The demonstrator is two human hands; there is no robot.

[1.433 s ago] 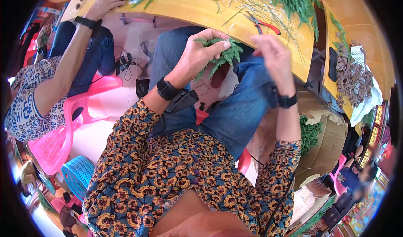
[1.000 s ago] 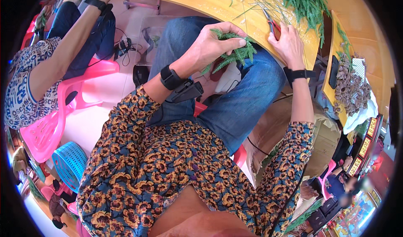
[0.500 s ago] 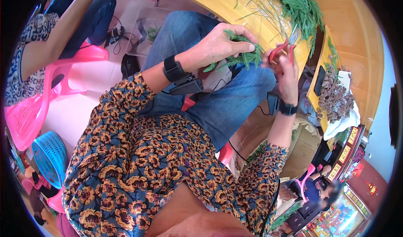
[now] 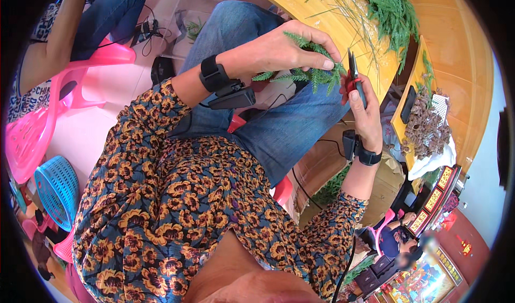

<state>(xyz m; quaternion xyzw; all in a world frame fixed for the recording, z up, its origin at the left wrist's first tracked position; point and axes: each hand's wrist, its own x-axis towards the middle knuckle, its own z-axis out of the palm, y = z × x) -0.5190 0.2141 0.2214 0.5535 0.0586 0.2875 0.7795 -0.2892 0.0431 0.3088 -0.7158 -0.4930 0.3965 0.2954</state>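
A bunch of feathery green sprigs [image 4: 322, 76] is pinched between the thumb and fingers of my left hand [image 4: 292, 48], above my jean-clad knee. Close on its right, my right hand [image 4: 366, 110] is closed round a pair of red-handled scissors [image 4: 352, 67]. Their dark, narrow blades point up and away from me, with the tips near together. The cut ends of the sprigs lie close to the red handles, and I cannot tell whether they touch. Fingers of the right hand partly cover the handles.
A yellow wooden table [image 4: 332, 26] curves ahead, bearing a heap of green sprigs [image 4: 389, 13] and loose stems. Brown dried plant pieces [image 4: 426, 123] lie at the right. Beside me are a cardboard box [image 4: 383, 187], a blue basket [image 4: 58, 190] and a pink chair [image 4: 32, 142]. Another person [image 4: 64, 40] sits at left.
My right hand has turned the scissors so the blades point up beside the sprigs; they were spread and further right before. My left hand still holds the sprigs, shifted slightly right.
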